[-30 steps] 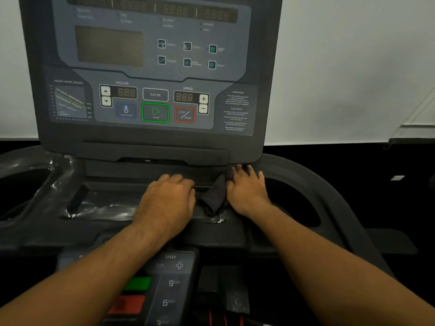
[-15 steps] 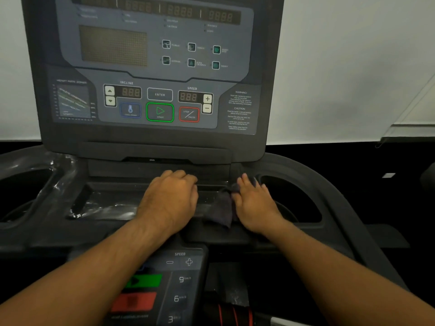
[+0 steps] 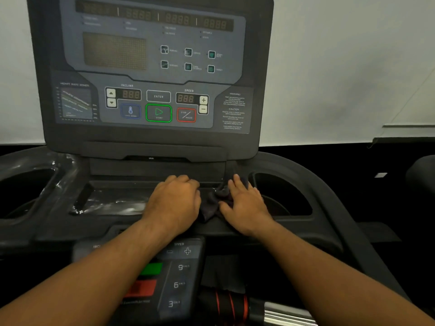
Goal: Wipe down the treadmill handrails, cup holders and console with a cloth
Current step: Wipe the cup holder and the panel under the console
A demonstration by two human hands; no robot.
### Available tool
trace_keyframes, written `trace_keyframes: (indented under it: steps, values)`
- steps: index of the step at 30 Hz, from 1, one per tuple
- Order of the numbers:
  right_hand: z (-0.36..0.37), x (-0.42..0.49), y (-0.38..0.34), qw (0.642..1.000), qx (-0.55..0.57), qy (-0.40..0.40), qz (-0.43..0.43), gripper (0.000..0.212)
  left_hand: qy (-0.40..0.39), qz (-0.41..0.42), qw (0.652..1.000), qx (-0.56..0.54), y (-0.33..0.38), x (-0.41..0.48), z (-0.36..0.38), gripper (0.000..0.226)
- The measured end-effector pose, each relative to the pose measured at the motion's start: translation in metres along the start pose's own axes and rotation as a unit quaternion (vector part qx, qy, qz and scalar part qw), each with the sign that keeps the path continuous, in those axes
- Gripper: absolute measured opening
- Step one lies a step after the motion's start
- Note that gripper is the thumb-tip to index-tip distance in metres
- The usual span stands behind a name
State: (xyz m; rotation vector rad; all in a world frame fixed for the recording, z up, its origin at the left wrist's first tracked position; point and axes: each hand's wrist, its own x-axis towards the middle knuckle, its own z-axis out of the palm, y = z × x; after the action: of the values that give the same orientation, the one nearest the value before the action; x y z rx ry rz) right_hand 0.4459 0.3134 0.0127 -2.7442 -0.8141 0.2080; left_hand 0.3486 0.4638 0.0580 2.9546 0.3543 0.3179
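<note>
The treadmill console (image 3: 150, 67) stands upright ahead, its displays dark. Below it is a shallow black tray (image 3: 113, 196) with shiny wet streaks. A dark grey cloth (image 3: 211, 203) lies bunched at the tray's right end. My right hand (image 3: 244, 203) presses on the cloth with straight fingers, next to the rim of the right cup holder (image 3: 289, 196). My left hand (image 3: 174, 203) rests on the tray just left of the cloth, fingers curled under at the ledge; their tips are hidden. The left cup holder (image 3: 26, 191) is at the far left.
A lower keypad (image 3: 181, 274) with speed numbers and green and red buttons sits under my forearms. A black-and-red grip (image 3: 226, 304) and a chrome bar (image 3: 282, 314) lie at the bottom. A pale wall is behind the console.
My right hand drew the cloth back a little, then pushed it forward again beside the right cup holder. My left hand stayed in place on the tray.
</note>
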Motion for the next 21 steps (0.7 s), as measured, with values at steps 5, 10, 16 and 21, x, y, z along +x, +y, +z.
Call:
trace_keyframes:
  steps: [5,10,16,21]
  values:
    - [0.004,-0.041,0.01,0.998,0.037,0.003,-0.041,0.057,-0.028,0.023,0.999,0.02,0.019,-0.002,0.003,0.036]
    - [-0.002,-0.065,0.028,0.998,-0.003,-0.023,-0.064,0.055,-0.027,0.025,0.999,0.022,0.021,-0.002,0.005,0.038]
    - [0.008,-0.004,0.0,0.999,-0.002,-0.002,0.032,0.062,-0.028,0.009,0.999,0.026,0.012,0.0,0.004,0.038]
    - [0.002,0.043,-0.003,0.999,-0.014,-0.003,0.048,0.061,-0.018,0.018,0.999,0.034,0.005,-0.004,0.002,0.037]
